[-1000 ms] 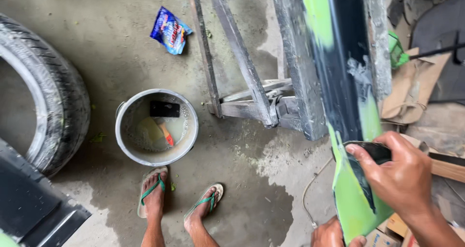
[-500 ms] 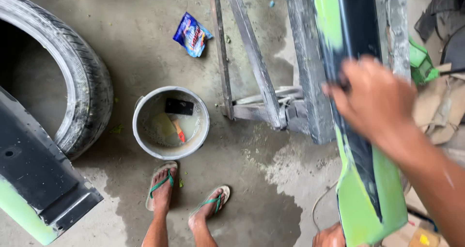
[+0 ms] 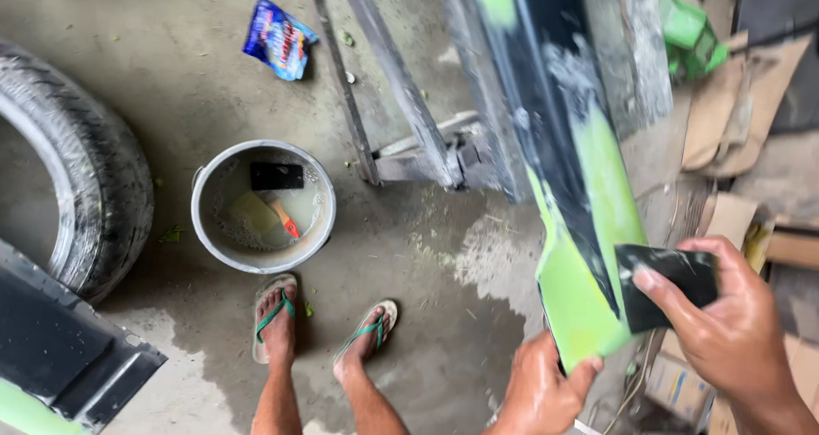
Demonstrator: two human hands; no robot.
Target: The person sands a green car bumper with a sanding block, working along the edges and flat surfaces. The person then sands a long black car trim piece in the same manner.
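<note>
My right hand is closed on a dark sanding sheet, thumb and fingers pinching its near edge, with the sheet pressed flat against the lower end of a long green and black panel. My left hand grips that panel's bottom tip from underneath, fingers curled round the green edge.

From the right hand's grip, the panel lies to the left and runs away up the view: its long axis goes from the tip at my left hand, up past the sheet, and on to the far top edge, leaning a little leftward as it goes. The sheet sits on the panel's right flank, so the right hand is the nearer one to the sanded face, while the left hand is the one steadying the end. Grey slurry streaks the black stripe above the sheet.

Well to the left of both grips, on the wet concrete floor, stands a round bucket of cloudy water with a brush in it, just beyond my feet in sandals. Further left lies a tyre. A metal stand carries the panel behind.
</note>
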